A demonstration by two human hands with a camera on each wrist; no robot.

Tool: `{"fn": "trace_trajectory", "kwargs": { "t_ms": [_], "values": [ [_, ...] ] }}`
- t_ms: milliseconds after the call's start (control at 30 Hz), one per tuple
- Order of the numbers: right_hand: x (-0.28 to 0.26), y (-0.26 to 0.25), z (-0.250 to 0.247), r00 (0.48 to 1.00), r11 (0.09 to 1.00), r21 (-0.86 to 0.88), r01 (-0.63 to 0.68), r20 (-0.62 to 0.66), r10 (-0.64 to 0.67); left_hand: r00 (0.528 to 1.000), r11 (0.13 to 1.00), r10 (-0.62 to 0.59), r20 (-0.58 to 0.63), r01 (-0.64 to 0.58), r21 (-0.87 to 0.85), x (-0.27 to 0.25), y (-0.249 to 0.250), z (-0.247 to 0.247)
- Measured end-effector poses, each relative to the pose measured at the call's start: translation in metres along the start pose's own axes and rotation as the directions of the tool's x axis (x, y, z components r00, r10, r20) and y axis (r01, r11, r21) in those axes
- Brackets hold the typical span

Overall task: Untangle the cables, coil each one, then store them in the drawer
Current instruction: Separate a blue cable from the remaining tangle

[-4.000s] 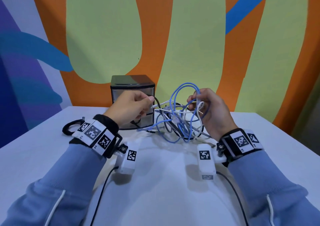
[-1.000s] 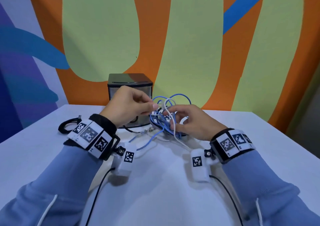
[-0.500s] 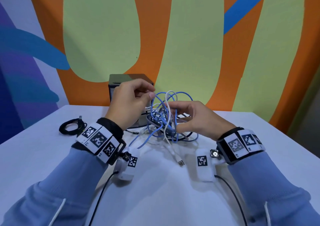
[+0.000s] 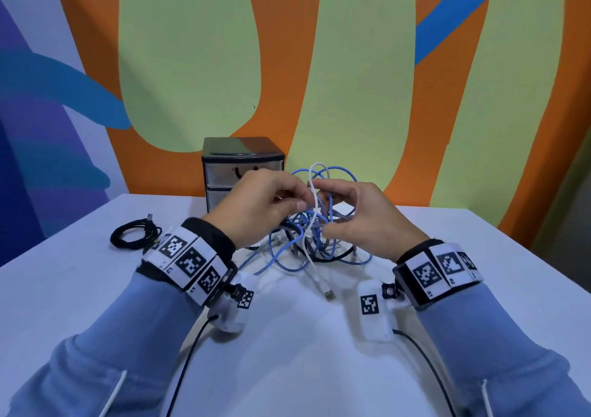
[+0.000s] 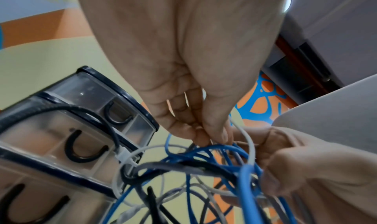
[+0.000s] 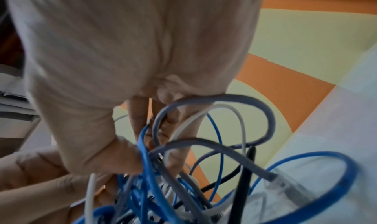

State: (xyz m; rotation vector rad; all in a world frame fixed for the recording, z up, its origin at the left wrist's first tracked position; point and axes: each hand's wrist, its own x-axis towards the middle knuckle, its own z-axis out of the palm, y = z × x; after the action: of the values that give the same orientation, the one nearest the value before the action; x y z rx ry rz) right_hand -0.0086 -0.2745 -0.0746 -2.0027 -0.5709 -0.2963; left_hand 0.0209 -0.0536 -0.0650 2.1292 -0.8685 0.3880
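Observation:
A tangle of blue, white, grey and black cables [image 4: 311, 234] hangs just above the white table [image 4: 80, 295], in front of the small drawer unit [image 4: 242, 159]. At the top of the tangle my left hand [image 4: 295, 200] pinches strands, fingertips [image 5: 206, 136] pressed together on them. From the right, my right hand [image 4: 332, 215] grips the bundle, its thumb [image 6: 128, 159] against a blue cable [image 6: 146, 159]. A white loop [image 4: 315, 176] stands up between both hands. The white cable's USB plug [image 4: 329, 295] lies on the table. Both drawers look closed.
A coiled black cable [image 4: 134, 236] lies on the table to the left of my left wrist. The drawer unit [image 5: 61, 117] stands against the painted wall. Wrist cameras [image 4: 372, 311] and their black leads [image 4: 188, 362] hang below both forearms.
Over the last second the tangle rose off the table and both hands closed in on its top. The white plug end trailed out toward me onto the table.

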Motion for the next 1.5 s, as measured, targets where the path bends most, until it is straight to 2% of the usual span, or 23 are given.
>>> {"fn": "trace_trajectory", "kwargs": {
  "t_ms": [67,167,333,400,467,567,633,700,800,867,1067,1167,1300,1433,1500],
  "values": [
    [0.000,-0.001,0.000,0.999,1.000,-0.008,0.014,-0.033,-0.015,1.000,1.000,0.012,-0.015,-0.012,0.008,0.000,0.004,0.001],
    [0.002,0.000,-0.002,0.995,0.999,0.019,0.034,-0.097,-0.032,0.994,0.999,0.032,-0.100,-0.029,0.035,-0.001,0.007,0.001],
    [0.003,0.003,-0.003,0.986,0.983,0.182,-0.002,-0.164,0.033,0.966,0.991,0.112,-0.232,-0.091,0.101,-0.003,0.015,-0.001],
    [0.004,0.004,-0.003,0.978,0.971,0.237,-0.040,-0.188,0.087,0.983,0.993,0.104,-0.154,-0.094,0.073,-0.005,0.020,-0.001],
    [0.006,0.005,-0.002,0.970,0.959,0.273,-0.069,-0.207,0.129,1.000,0.996,0.008,0.028,-0.011,0.091,-0.007,0.023,0.001],
    [0.006,0.001,-0.003,0.958,0.944,0.320,-0.085,-0.233,0.165,0.966,0.944,-0.125,0.225,0.046,0.326,-0.010,0.020,0.003],
    [0.005,-0.002,-0.002,0.951,0.932,0.354,-0.075,-0.254,0.173,0.937,0.933,-0.195,0.290,0.087,0.349,-0.011,0.020,0.001],
    [0.003,-0.005,0.000,0.951,0.924,0.377,-0.057,-0.261,0.166,0.930,0.959,-0.202,0.306,0.125,0.254,-0.010,0.020,0.001],
    [0.004,-0.009,0.003,0.953,0.920,0.390,-0.045,-0.260,0.157,0.956,0.982,-0.147,0.255,0.109,0.156,-0.009,0.021,0.004],
    [0.005,-0.008,0.003,0.950,0.930,0.366,-0.045,-0.272,0.154,0.963,0.986,-0.113,0.245,0.078,0.148,-0.009,0.020,0.006],
    [0.007,0.002,-0.003,0.933,0.960,0.279,-0.017,-0.341,0.116,0.971,0.993,-0.101,0.214,0.113,-0.044,-0.010,0.018,-0.020],
    [0.009,0.008,-0.006,0.928,0.962,0.272,-0.002,-0.357,0.103,0.974,0.990,-0.116,0.196,0.130,-0.058,-0.012,0.017,-0.034],
    [0.010,0.013,-0.007,0.928,0.962,0.272,0.010,-0.361,0.092,0.945,0.986,-0.168,0.280,0.168,0.022,-0.014,0.008,-0.044],
    [0.011,0.014,-0.002,0.895,0.986,0.165,0.023,-0.444,0.053,0.932,0.979,-0.171,0.319,0.197,-0.049,-0.019,0.008,-0.056],
    [0.011,0.017,-0.005,0.867,0.995,0.096,0.017,-0.498,0.033,0.948,0.977,-0.134,0.289,0.175,-0.121,-0.022,0.009,-0.061]
  ]
}}
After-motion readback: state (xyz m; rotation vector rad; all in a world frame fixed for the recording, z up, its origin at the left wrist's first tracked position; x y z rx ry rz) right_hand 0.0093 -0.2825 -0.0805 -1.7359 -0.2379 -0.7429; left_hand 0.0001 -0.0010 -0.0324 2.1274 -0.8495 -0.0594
